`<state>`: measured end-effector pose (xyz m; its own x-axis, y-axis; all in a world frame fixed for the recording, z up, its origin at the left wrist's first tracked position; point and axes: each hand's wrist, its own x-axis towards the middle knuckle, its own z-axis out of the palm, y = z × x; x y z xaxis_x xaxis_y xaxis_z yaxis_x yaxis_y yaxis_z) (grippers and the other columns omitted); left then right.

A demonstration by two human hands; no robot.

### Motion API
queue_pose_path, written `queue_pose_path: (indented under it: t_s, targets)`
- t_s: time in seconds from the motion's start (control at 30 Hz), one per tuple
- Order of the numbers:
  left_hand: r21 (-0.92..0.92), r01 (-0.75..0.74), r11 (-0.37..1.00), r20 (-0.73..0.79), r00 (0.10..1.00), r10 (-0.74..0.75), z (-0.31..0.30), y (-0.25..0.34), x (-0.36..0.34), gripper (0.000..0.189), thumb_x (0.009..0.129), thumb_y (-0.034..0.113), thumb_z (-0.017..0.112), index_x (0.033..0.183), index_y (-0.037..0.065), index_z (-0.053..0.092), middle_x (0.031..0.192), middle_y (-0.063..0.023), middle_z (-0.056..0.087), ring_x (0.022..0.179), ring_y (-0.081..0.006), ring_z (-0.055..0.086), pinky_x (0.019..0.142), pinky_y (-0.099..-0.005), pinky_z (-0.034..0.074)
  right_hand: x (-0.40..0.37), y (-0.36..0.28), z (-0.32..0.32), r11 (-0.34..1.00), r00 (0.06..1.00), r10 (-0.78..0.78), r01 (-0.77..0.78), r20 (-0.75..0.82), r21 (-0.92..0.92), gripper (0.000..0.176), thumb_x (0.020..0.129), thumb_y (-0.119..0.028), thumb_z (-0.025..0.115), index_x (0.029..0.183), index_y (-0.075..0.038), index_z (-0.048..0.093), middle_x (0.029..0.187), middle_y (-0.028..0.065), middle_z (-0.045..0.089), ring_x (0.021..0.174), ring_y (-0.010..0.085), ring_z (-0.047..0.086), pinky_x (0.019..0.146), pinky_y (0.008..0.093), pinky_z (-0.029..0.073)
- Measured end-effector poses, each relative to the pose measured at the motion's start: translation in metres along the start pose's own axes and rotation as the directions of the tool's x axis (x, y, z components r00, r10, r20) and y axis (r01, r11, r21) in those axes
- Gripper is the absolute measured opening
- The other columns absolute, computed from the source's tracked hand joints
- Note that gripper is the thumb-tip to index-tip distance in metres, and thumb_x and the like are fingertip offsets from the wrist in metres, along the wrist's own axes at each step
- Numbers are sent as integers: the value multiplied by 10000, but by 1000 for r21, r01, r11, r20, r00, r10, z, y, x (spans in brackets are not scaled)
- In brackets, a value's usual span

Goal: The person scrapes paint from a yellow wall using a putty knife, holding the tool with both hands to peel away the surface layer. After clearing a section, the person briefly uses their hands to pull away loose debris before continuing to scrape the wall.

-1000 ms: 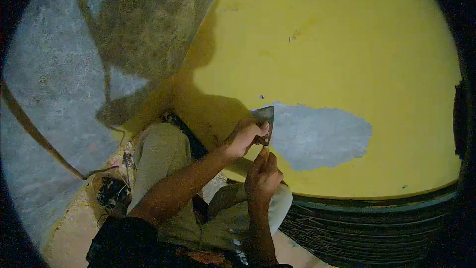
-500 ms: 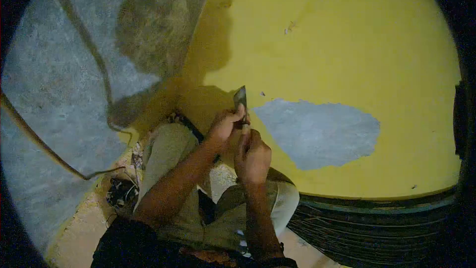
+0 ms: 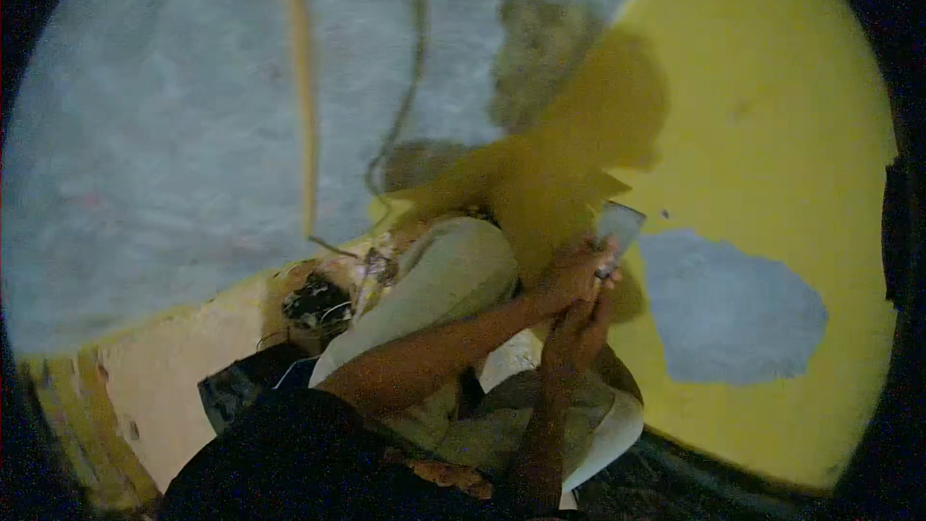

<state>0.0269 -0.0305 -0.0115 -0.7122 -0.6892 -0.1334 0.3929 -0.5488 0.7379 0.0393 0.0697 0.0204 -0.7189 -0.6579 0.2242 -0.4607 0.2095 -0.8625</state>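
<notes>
A putty knife (image 3: 620, 226) with a flat grey metal blade points up and away from me, in front of the yellow surface. My left hand (image 3: 573, 275) is closed at the base of the blade, its fingertips against the metal. Just below, my right hand (image 3: 576, 336) wraps the handle, most of which the fingers hide. To the right of the blade lies a bare grey patch (image 3: 733, 314) with ragged edges in the yellow paint (image 3: 772, 164); the knife is apart from it.
A grey painted area (image 3: 174, 154) borders the yellow at the left. An orange-brown cable (image 3: 304, 106) runs down to a dark bundle with thin wires (image 3: 318, 301) beside my bent knee (image 3: 458, 256). A dark flat object (image 3: 246, 381) lies left of me. My shadow falls across both colours.
The view has swung left, so my hands, the knife and the grey patch appear farther right. The blade has turned to show more of its flat face. Both hands keep hold of it.
</notes>
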Motion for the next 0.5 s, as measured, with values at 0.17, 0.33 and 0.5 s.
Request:
queue_pose_path:
  t_s: [0.17, 0.33, 0.5]
  targets:
    - [69, -175, 982, -66, 982, 180, 6, 34, -30, 434, 964, 445, 486, 853, 30, 551, 722, -19, 546, 646, -113, 547, 582, -281, 444, -6, 4, 6, 993, 994, -105, 106, -12, 43, 545, 1009, -350, 406, 1362, 64, 386, 1307, 231, 513, 1146, 292, 528, 952, 372, 418]
    - [340, -123, 932, -173, 966, 191, 3, 38, -37, 480, 951, 487, 492, 826, 30, 561, 690, -6, 540, 598, -103, 511, 562, -283, 430, -13, -20, -5, 953, 984, 89, -129, 154, 275, 534, 1013, -358, 405, 1353, 53, 402, 1255, 197, 537, 1080, 252, 544, 911, 355, 438]
    - [174, -8, 985, -82, 996, 23, 16, 33, -41, 481, 951, 473, 484, 799, 23, 564, 692, -27, 560, 629, -135, 543, 590, -341, 439, -17, -24, -8, 898, 979, 182, -127, -92, 420, 478, 1017, -352, 402, 1249, 51, 508, 1110, 142, 598, 978, 198, 561, 849, 330, 454]
